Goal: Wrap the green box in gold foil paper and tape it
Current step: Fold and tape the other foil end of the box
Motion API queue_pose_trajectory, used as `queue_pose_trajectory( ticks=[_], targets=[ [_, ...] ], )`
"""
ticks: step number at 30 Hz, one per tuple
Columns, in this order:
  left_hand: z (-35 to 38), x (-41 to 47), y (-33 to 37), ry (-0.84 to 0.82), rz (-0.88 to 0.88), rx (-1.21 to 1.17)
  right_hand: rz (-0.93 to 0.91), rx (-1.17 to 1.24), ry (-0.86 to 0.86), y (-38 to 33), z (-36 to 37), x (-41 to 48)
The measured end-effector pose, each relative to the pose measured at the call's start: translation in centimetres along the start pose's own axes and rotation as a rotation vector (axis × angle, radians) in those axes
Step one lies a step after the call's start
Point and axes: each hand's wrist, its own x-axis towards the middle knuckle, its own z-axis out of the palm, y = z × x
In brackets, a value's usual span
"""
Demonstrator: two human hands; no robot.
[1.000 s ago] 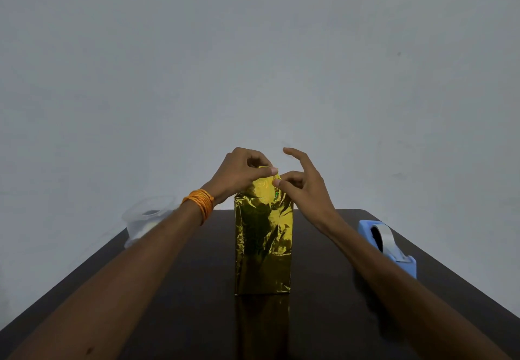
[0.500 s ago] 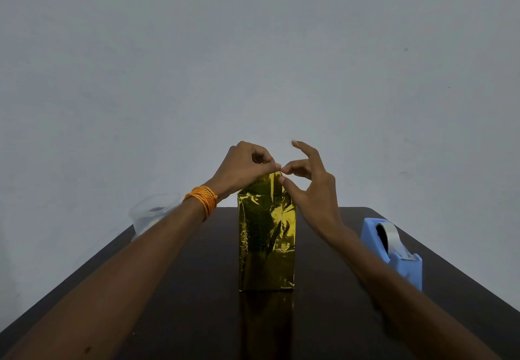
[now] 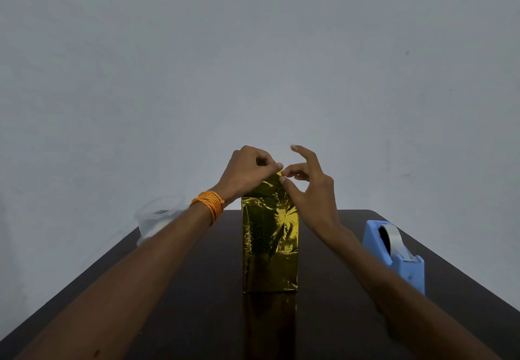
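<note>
Both the left hand (image 3: pixel 247 172) and right hand (image 3: pixel 308 188) pinch the gold foil (image 3: pixel 270 244) top flap closed, so tape from the blue dispenser (image 3: pixel 394 255) likely comes next.

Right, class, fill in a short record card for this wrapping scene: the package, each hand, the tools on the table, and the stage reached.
Package: foil-wrapped box, upright on the dark table; no green shows
Left hand: pinches the top flap; orange bangles at the wrist
Right hand: thumb and forefinger pinch the flap's tip, other fingers spread
Tape dispenser: blue, right of the box, untouched
Clear container: far left, partly behind the left forearm
Stage: top end being folded; tape on it cannot be made out
</note>
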Motion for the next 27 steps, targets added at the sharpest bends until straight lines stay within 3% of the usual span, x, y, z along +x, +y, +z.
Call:
queue_pose_trajectory(
  ticks=[12, 21, 27],
  targets=[
    [-0.2, -0.4, 0.0, -0.016, 0.033, -0.021, 0.259, 0.280, -0.130, 0.0, -0.9, 1.7],
    [-0.7, -0.2, 0.2, -0.081, 0.095, 0.056, 0.299, 0.256, -0.165, 0.0, -1.2, 1.8],
    [-0.5, 0.0, 0.2, -0.066, 0.092, 0.094, 0.460, 0.228, -0.286, 1.7, -2.6, 0.3]
  ],
)
